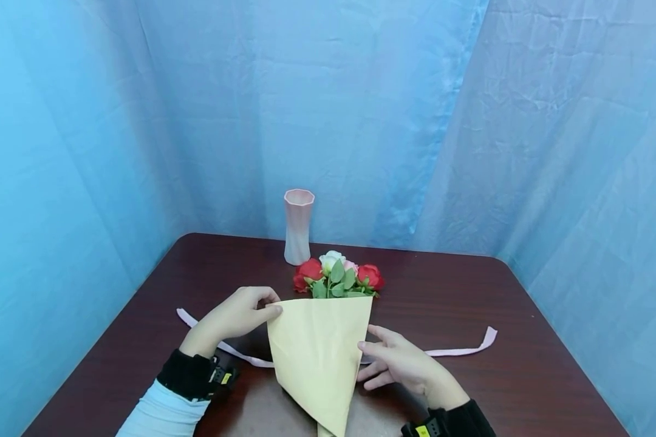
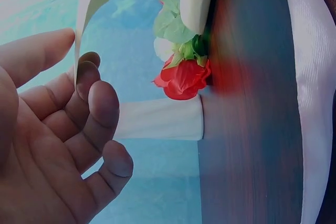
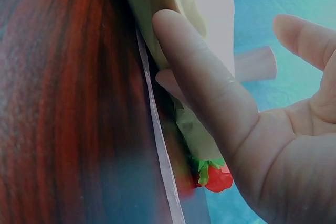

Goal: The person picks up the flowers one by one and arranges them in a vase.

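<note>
Pinching the paper (image 1: 319, 352) at its upper left corner, the left hand (image 1: 235, 315) has its thumb on one face and fingers bent against the other. The right hand (image 1: 401, 361) is spread wide beside the paper's right edge, palm partly turned toward it and gripping nothing (whether a fingertip touches the paper, I cannot tell).

The paper is pale yellow and lies in a cone on the table (image 1: 443, 291), between the two hands, narrowing toward the person. Past its wide end show the flowers: a red one (image 1: 308, 273) at the left, another red one (image 1: 369, 277) at the right, a white one (image 1: 331, 260) and a pink one (image 1: 351, 266) between them, with green leaves (image 1: 336, 282) in front.

A pale ribbon (image 1: 459, 352) shows on both sides of the paper, its middle hidden; its left part passes behind the left wrist. Beyond the flowers, a little to the left, a pinkish vase (image 1: 298, 230) stands upright near the table's far edge, before a blue curtain (image 1: 328, 121).
</note>
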Demonstrator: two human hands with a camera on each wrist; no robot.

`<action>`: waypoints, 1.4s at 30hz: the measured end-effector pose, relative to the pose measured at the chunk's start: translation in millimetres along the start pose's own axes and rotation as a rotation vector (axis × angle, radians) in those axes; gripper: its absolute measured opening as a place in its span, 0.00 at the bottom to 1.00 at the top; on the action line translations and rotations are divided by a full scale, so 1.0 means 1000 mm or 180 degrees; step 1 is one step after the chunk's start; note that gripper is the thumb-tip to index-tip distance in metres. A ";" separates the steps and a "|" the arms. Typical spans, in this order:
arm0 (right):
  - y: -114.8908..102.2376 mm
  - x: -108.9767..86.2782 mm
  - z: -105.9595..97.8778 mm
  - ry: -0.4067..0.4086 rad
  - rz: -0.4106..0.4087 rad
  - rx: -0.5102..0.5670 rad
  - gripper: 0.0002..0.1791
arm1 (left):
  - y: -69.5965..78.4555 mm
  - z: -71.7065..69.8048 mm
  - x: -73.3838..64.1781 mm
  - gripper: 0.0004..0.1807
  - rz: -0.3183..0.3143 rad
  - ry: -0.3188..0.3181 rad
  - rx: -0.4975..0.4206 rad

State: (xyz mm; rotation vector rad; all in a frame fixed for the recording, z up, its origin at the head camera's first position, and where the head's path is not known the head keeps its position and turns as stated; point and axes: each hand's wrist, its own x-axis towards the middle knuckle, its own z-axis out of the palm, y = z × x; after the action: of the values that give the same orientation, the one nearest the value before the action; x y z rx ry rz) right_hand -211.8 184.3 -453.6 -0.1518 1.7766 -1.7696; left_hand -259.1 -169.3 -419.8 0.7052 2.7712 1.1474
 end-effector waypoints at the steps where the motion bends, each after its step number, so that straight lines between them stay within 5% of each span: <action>1: 0.000 0.000 0.000 0.0001 0.0000 0.0005 0.50 | 0.000 0.000 0.000 0.05 0.0008 0.0005 0.0005; 12: 0.002 -0.002 -0.002 0.0149 -0.0065 -0.0165 0.50 | 0.002 0.003 0.000 0.04 0.0054 0.0112 -0.0058; 23: -0.012 -0.010 -0.026 0.1116 -0.0350 -0.0898 0.44 | 0.016 0.008 0.003 0.02 0.0328 0.0283 -0.0075; 30: -0.035 -0.020 -0.037 0.1845 -0.0782 -0.1806 0.35 | 0.024 0.013 0.009 0.04 0.0777 0.0530 0.0007; 35: -0.048 -0.022 -0.036 0.1923 -0.1150 -0.2179 0.30 | 0.030 0.019 0.013 0.06 0.0987 0.0558 -0.0020; 42: -0.056 -0.012 -0.029 0.1690 -0.1609 -0.2389 0.26 | 0.036 0.029 0.018 0.07 0.1155 0.0484 -0.0089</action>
State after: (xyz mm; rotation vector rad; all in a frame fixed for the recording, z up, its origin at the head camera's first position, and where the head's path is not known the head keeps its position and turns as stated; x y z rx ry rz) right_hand -235.4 210.3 -400.0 -0.5090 2.9463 -1.4225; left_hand -254.8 -120.6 -413.7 1.2037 2.8170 1.3464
